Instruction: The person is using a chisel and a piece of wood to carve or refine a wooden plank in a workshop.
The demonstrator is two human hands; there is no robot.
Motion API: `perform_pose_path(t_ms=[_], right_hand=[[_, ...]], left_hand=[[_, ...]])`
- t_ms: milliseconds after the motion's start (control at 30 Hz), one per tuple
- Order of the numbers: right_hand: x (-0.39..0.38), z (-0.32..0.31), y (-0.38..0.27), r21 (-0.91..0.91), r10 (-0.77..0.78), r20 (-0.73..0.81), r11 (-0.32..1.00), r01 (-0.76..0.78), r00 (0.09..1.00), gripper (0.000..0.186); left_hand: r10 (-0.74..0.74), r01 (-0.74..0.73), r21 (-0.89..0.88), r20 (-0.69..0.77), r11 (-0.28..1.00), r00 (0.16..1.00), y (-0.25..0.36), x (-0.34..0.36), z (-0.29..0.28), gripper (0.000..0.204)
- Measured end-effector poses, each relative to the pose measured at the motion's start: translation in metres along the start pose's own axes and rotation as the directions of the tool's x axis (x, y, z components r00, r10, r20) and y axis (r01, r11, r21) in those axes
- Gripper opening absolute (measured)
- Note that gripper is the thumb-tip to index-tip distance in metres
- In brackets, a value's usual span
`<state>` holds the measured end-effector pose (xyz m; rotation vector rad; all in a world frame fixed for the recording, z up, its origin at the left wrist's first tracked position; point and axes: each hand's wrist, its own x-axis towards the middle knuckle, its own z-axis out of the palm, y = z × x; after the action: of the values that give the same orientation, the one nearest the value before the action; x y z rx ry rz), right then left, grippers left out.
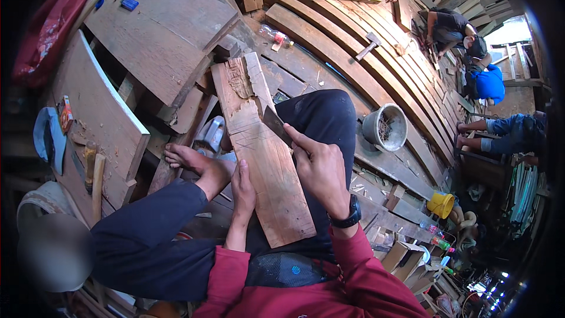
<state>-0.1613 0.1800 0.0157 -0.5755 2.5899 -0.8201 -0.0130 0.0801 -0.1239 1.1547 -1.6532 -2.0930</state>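
A short, thick wooden board (268, 168) lies slantwise across my lap. Its far end has a rough, splintered recess (238, 79), and several dark lines are scratched or drawn below it. My left hand (242, 193) grips the board's left edge, thumb up along the side and the other fingers partly hidden beneath. In my right hand (319, 168) is a dark flat blade (274, 123), with the index finger stretched along it. The blade's tip end lies at the board's right edge, beside the recess. Its handle is hidden in my fist, so the exact tool cannot be told.
Long planks (365, 59) run along the right, with a hammer (369, 46) on them. A bucket (385, 128) stands by my knee. Left, a wooden panel (159, 23) bears a blue box (129, 3). Wooden-handled tools (97, 188) lie nearer. Other people (453, 29) crouch at the far right.
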Motion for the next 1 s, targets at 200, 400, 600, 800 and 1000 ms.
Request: perform_pose_path(t_ms=[200,400,600,800,1000], right_hand=[[0.001,0.001,-0.012,-0.15,-0.037,0.027,0.988,0.041,0.999,0.038],[0.005,0.004,-0.022,-0.249,-0.025,0.023,0.968,0.03,0.999,0.038],[0.004,0.012,-0.02,-0.233,-0.033,0.006,0.972,0.033,0.999,0.038],[0.002,0.029,-0.011,-0.186,-0.003,-0.056,0.983,-0.007,0.998,0.039],[-0.004,0.02,-0.015,-0.224,-0.025,-0.035,0.975,0.017,0.999,0.038]], left_hand=[[-0.052,0.053,-0.022,0.027,0.998,0.998,-0.001,-0.001,-0.004,0.057],[-0.026,0.027,-0.037,0.03,0.999,0.999,-0.003,0.0,-0.001,0.057],[-0.012,0.012,-0.016,0.019,1.0,1.0,-0.005,0.0,-0.004,0.056],[-0.016,0.016,0.004,0.021,1.0,1.0,0.0,-0.001,0.0,0.054],[-0.021,0.021,0.026,0.002,0.999,1.0,0.002,-0.002,0.0,0.055]])
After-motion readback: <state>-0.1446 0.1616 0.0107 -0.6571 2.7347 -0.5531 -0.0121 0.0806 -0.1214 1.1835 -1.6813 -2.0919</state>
